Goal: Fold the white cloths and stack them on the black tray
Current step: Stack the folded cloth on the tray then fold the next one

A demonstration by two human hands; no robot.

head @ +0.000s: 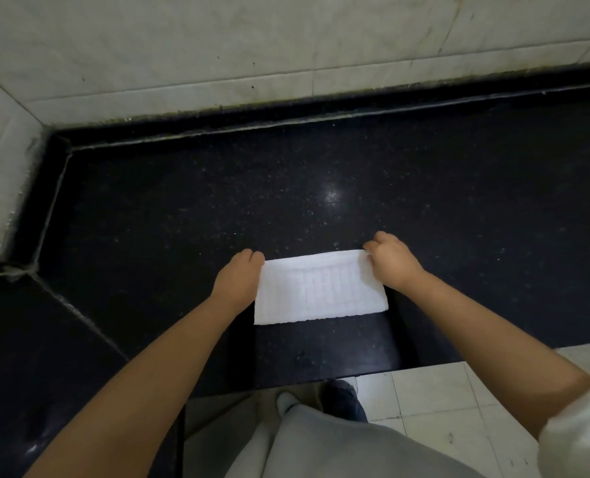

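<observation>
A white cloth [319, 289], folded into a flat rectangle, lies on the black speckled counter [217, 208] near its front edge. My left hand [240, 279] grips the cloth's far left corner, fingers curled under the edge. At the far right corner, my right hand [392, 260] pinches the cloth between its fingers. No black tray is in view.
A pale tiled wall [217, 46] rises behind the counter and wraps round at the left. The counter's front edge [373, 370] runs just below the cloth. Below it are white floor tiles [435, 401], my grey trousers and a dark shoe.
</observation>
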